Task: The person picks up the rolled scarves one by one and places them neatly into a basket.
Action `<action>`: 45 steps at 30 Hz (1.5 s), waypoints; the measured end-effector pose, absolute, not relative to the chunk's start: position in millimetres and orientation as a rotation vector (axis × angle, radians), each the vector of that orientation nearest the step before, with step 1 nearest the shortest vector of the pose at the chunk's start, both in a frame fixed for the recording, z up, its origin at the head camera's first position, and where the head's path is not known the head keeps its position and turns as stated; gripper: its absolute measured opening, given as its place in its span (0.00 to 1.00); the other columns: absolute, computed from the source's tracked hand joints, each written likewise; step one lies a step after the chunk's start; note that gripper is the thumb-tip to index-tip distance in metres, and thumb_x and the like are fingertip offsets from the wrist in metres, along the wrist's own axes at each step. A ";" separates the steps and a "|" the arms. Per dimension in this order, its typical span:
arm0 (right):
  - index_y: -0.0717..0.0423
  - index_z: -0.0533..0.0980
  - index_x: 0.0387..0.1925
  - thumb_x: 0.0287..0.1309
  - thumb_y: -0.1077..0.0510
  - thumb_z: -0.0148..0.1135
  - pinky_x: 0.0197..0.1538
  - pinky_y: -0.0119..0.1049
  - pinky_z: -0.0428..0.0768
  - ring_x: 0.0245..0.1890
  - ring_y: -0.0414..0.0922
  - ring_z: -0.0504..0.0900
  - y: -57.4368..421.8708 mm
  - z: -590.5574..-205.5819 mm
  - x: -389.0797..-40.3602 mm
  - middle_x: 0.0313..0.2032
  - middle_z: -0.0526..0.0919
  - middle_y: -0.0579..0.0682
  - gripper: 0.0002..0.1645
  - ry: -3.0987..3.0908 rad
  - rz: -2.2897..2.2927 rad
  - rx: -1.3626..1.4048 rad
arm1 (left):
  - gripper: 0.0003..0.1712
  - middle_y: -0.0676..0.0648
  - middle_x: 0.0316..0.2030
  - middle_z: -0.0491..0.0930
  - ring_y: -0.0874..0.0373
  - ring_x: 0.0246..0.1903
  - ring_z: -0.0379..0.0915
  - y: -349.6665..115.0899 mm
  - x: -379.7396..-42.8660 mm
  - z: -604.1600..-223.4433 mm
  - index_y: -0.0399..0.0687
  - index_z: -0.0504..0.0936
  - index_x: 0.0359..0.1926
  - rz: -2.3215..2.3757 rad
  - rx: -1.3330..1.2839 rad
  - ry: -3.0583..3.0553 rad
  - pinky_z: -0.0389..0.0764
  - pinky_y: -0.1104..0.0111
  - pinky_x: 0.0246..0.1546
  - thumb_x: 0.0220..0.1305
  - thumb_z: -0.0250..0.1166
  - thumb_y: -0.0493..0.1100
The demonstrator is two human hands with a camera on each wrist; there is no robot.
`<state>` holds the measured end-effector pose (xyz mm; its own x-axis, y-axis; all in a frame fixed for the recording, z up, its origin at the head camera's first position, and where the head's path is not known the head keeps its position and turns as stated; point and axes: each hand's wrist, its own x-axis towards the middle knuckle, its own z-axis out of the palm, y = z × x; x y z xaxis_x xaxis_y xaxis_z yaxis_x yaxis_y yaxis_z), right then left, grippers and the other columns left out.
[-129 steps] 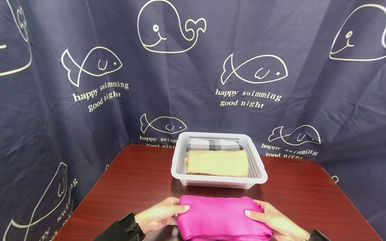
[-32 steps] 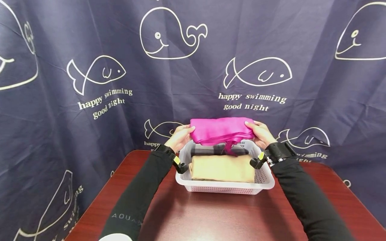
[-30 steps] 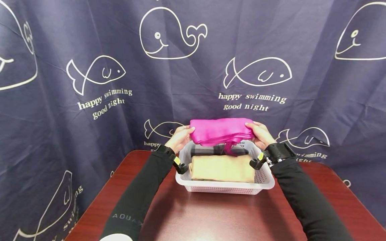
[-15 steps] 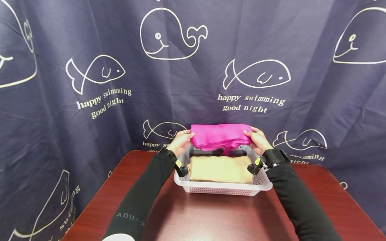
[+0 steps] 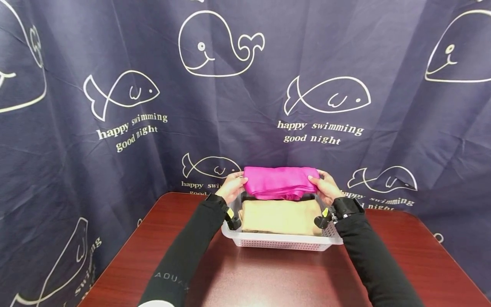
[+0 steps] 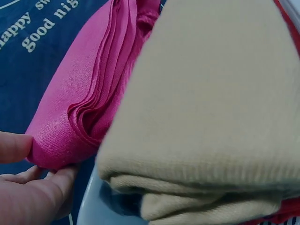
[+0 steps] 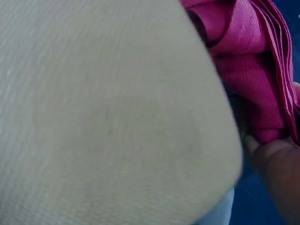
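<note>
A folded bright pink scarf [image 5: 281, 180] is held level between both hands over the back of a white plastic basket [image 5: 284, 241]. The left hand [image 5: 232, 187] pinches its left end, thumb on top and fingers beneath, as the left wrist view also shows. At the other end the right hand [image 5: 325, 186] grips it the same way; in the right wrist view part of that hand [image 7: 276, 164] shows under the pink folds. A folded beige cloth [image 5: 281, 216] lies in the front of the basket, close below the scarf. The scarf hides most of a dark cloth behind it.
The basket stands on a reddish-brown wooden table [image 5: 245, 277] near its far edge. Behind hangs a dark blue curtain [image 5: 238, 111] printed with whales and fish. Both wrists carry black straps with small cameras. A white round object [image 5: 156, 303] shows at the bottom edge.
From near the table's front, both hands have carried the pink scarf forward over the basket. In the last second it has come lower, towards the basket's back part.
</note>
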<state>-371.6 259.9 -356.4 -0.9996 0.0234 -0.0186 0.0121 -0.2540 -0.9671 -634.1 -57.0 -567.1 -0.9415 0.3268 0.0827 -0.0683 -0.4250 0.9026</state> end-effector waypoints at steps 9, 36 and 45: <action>0.70 0.48 0.63 0.55 0.65 0.65 0.41 0.31 0.80 0.36 0.39 0.80 276.5 -393.9 -388.7 0.43 0.71 0.54 0.43 -1.915 2.519 0.199 | 0.28 0.34 0.47 0.75 0.47 0.44 0.75 -45.6 -475.2 -445.6 0.29 0.65 0.62 2.395 0.246 1.727 0.77 0.56 0.47 0.59 0.58 0.25; 0.68 0.44 0.68 0.64 0.68 0.52 0.36 0.28 0.78 0.31 0.35 0.77 263.2 -393.2 -377.9 0.45 0.67 0.56 0.38 -2.228 2.312 -0.096 | 0.12 0.38 0.39 0.79 0.50 0.38 0.78 -39.3 -511.3 -500.3 0.32 0.75 0.48 2.292 0.105 1.832 0.78 0.59 0.40 0.63 0.58 0.30; 0.70 0.43 0.68 0.64 0.67 0.51 0.38 0.28 0.78 0.31 0.34 0.77 265.0 -387.5 -377.0 0.46 0.71 0.55 0.39 -2.313 2.256 -0.046 | 0.08 0.39 0.38 0.79 0.50 0.38 0.79 -36.2 -479.0 -465.8 0.33 0.77 0.43 2.254 0.100 1.864 0.79 0.59 0.40 0.63 0.57 0.31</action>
